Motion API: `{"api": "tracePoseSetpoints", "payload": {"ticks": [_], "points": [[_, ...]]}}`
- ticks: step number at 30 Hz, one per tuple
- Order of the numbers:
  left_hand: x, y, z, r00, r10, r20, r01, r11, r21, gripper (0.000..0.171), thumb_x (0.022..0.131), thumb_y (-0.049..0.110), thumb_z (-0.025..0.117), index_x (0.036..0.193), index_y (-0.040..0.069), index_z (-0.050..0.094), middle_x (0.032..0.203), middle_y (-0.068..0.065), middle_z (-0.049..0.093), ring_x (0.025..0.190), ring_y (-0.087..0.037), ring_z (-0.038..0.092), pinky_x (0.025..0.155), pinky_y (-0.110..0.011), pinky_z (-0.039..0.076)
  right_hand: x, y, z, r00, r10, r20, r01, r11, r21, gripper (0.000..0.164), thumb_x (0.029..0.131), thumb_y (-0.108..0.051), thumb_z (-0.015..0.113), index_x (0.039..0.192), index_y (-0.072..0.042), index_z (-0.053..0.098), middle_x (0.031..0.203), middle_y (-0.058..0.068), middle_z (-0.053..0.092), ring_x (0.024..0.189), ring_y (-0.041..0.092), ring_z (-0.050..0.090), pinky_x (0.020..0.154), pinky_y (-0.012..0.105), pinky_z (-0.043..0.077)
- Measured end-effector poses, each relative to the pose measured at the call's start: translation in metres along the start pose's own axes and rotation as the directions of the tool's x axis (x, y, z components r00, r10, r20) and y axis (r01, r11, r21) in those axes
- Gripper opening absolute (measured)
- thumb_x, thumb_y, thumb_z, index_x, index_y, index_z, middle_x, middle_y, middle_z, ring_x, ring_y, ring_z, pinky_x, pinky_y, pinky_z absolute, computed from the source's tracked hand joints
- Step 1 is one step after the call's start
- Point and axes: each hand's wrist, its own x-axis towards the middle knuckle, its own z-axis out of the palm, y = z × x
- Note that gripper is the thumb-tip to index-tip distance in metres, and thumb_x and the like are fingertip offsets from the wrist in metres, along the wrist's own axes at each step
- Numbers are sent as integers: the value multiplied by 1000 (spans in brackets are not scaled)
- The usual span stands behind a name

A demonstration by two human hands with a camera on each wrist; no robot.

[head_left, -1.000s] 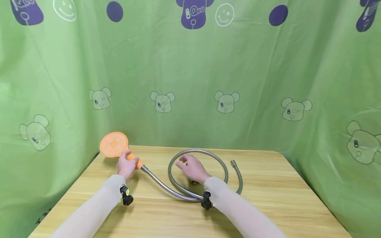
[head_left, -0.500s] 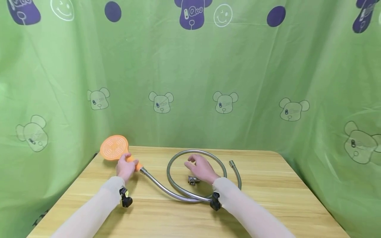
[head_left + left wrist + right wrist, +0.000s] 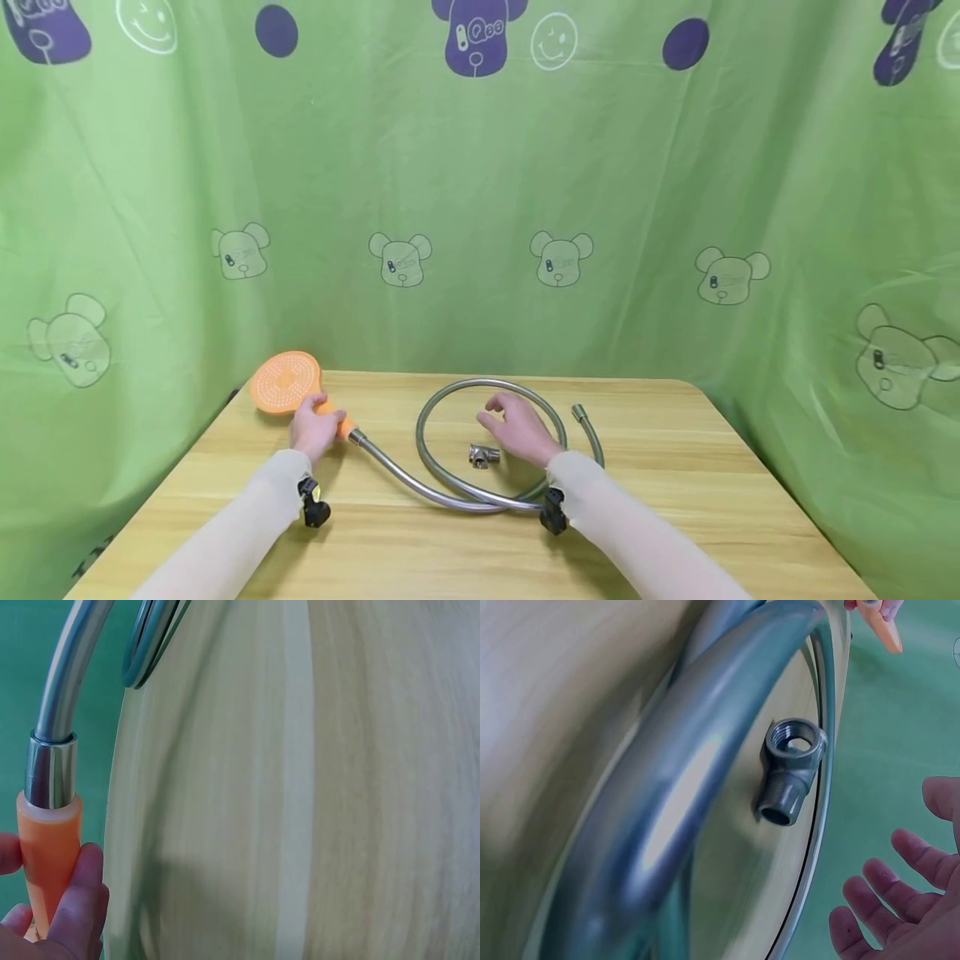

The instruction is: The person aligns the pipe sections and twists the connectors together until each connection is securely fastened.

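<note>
An orange shower head with a white-dotted face is at the table's far left. My left hand grips its handle, thumb and fingers round the orange grip in the left wrist view. From the handle runs a silver metal shower hose, coiled in one big loop, its free end lying at the right. Inside the loop lies a small threaded metal tee fitting. My right hand hovers over the loop just right of the fitting, its fingers loosely bent and holding nothing.
Everything lies on a light wooden table. A green curtain with bear prints hangs behind and on both sides. In the right wrist view, the hose passes close before the camera.
My right hand has moved right, uncovering the tee fitting that it partly hid. The shower head has sunk a little in my left hand. The head view has shifted slightly.
</note>
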Motion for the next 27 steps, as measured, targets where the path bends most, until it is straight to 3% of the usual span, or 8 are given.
{"api": "tracePoseSetpoints", "payload": {"ticks": [10, 27], "points": [[1, -4, 4, 999, -40, 15, 40, 999, -10, 59, 90, 8, 66, 143, 0, 44, 131, -31, 49, 61, -8, 60, 65, -30, 61, -4, 10, -5, 999, 23, -31, -24, 999, -25, 35, 97, -34, 65, 118, -6, 67, 122, 10, 67, 111, 30, 62, 98, 49, 51], [3, -6, 8, 998, -43, 38, 41, 998, 53, 53, 88, 8, 65, 137, -5, 48, 127, -32, 51, 63, -11, 61, 60, -28, 61, -7, 24, -16, 997, 60, -39, -62, 997, -54, 35, 97, -34, 65, 118, -7, 67, 124, 12, 65, 114, 34, 61, 101, 51, 49]]}}
